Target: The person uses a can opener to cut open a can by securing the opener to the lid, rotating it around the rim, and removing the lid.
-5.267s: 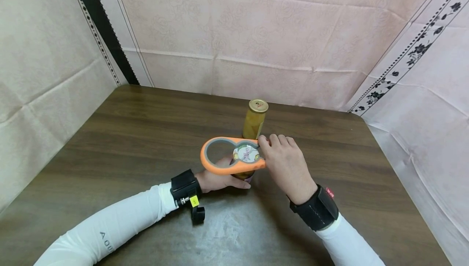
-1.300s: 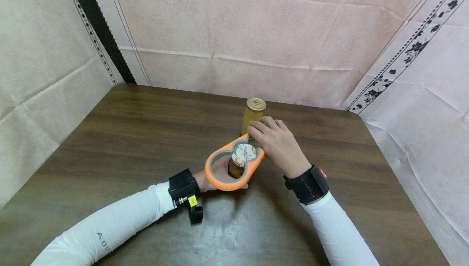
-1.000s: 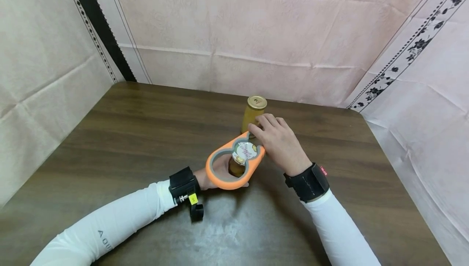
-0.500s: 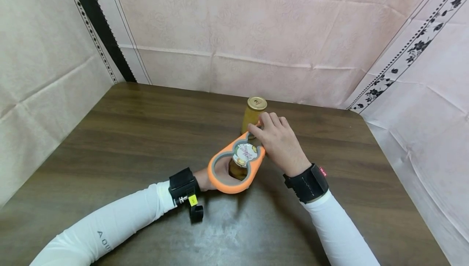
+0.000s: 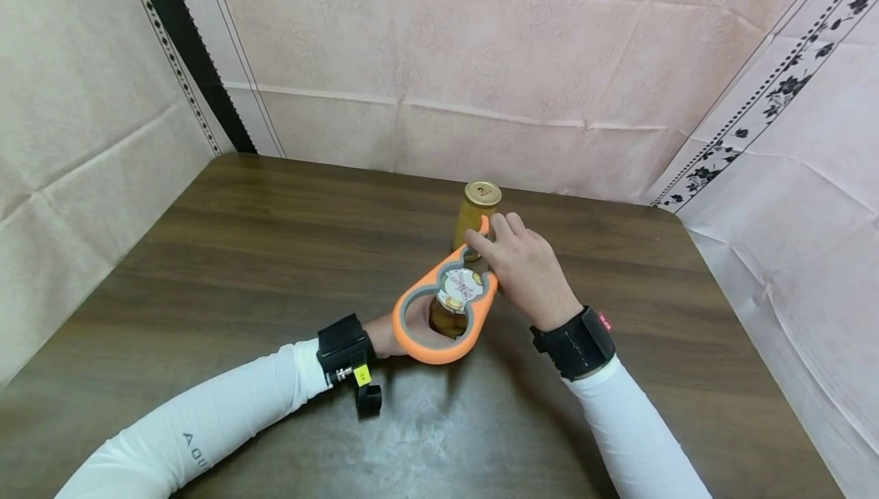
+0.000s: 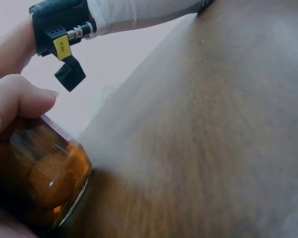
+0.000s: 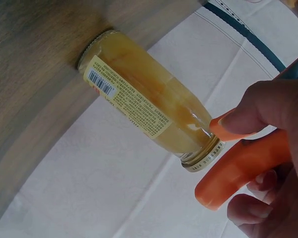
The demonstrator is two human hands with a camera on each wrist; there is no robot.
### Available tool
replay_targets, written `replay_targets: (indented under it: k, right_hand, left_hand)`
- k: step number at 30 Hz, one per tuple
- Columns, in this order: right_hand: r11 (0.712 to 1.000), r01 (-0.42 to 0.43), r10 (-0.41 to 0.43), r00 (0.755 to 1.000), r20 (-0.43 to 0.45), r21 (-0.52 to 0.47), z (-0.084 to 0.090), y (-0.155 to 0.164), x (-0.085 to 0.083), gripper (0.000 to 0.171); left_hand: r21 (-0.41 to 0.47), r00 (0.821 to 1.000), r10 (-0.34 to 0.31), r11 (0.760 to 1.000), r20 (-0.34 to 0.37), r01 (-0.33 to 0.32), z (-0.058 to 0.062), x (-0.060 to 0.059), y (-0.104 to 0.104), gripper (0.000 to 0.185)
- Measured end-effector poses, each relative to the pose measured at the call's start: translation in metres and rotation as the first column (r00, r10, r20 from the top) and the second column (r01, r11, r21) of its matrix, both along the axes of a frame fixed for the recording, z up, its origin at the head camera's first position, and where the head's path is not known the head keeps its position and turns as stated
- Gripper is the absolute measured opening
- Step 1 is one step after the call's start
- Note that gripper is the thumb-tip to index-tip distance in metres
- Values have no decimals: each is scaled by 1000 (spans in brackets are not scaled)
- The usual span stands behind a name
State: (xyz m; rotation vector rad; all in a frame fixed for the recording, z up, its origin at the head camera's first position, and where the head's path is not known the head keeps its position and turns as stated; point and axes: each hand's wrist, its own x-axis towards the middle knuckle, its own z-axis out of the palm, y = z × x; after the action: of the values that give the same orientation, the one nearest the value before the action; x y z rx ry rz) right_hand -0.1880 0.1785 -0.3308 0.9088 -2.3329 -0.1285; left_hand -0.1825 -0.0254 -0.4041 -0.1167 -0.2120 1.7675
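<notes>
An orange jar opener [image 5: 409, 341] with a grey lining lies around the printed lid [image 5: 459, 290] of an amber jar [image 5: 447, 321]. My right hand [image 5: 529, 270] grips its handles; in the right wrist view the two orange handles [image 7: 241, 168] stand apart between thumb and fingers. Low on the jar, my left hand [image 5: 387, 337] is wrapped round the glass, partly hidden under the opener. The left wrist view shows the left thumb [image 6: 27, 99] against the amber jar's side, with round pieces inside, its base at the wooden table.
A tall jar of yellow contents [image 5: 469, 217] with a gold lid stands just behind the opener, close to my right fingers. The brown wooden table [image 5: 275, 255] ends at pale cloth walls [image 5: 439, 56] behind and at both sides.
Since the oldest frame, the opener has swung from sideways to slanted, its loop end toward me, and my right hand has moved farther back. Lately the right fingers shift slightly, exposing a handle tip.
</notes>
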Motion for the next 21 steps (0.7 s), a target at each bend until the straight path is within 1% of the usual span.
replay_targets:
  k: [2,4,7,9,11,14,16,18,21]
  right_hand:
    - [1000,-3,3,1000,4,-5,0,0,0,39]
    - [1000,-3,3,1000,4,-5,0,0,0,40]
    - [1000,10,-10,1000,5,6,0,-1,-1,39]
    - [1000,19,-19,1000,5,15,0,-2,-1,38]
    - [999,28,-28,1000,6,26,0,-2,-1,37]
    - [999,28,-28,1000,1,35,0,-2,-1,36]
    - [999,27,-27,1000,-3,37,0,-2,-2,35]
    - [999,23,-23,1000,-4,37,0,-2,-2,35]
    - [999,16,-16,1000,4,41,2,-3,-2,35]
  left_hand:
    - [1,1000,13,1000,-20,-13,0,0,0,46]
    - [-2,997,37,999,-71,-37,0,1,0,46]
    - [-5,994,50,999,-101,-50,0,1,0,46]
    - [-5,996,42,999,-84,-42,0,1,0,46]
    - [-3,999,19,1000,-27,-19,0,1,0,46]
    - [-3,999,-5,1000,39,5,0,0,1,46]
    - [-6,999,-7,1000,39,7,0,-1,2,47]
    - [-2,1000,10,1000,17,-10,0,-2,2,50]
    - [-1,1000,26,1000,9,-26,0,-3,3,53]
